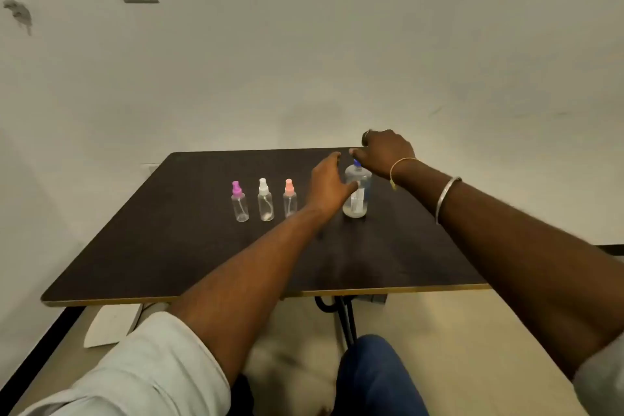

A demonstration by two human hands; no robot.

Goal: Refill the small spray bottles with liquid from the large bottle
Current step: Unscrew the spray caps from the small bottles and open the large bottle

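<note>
- We see the purple-topped bottle (240, 202) at the left end of the row, standing upright on the dark table (162, 246). It's small, made of clear plastic, and looks empty.
- The white-topped bottle (265, 200) is just beside it, same shape, upright, with the dip tube showing inside.
- The pink-topped bottle (289, 198) is next along, upright too. None of the three touch.
- The large bottle (357, 194) stands upright to the right of the row. It's clear and has its blue cap (357, 164) on. We can't tell how full it is.

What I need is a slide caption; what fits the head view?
Left hand at the large bottle, right hand over its blue cap; three spray bottles alongside.
</note>
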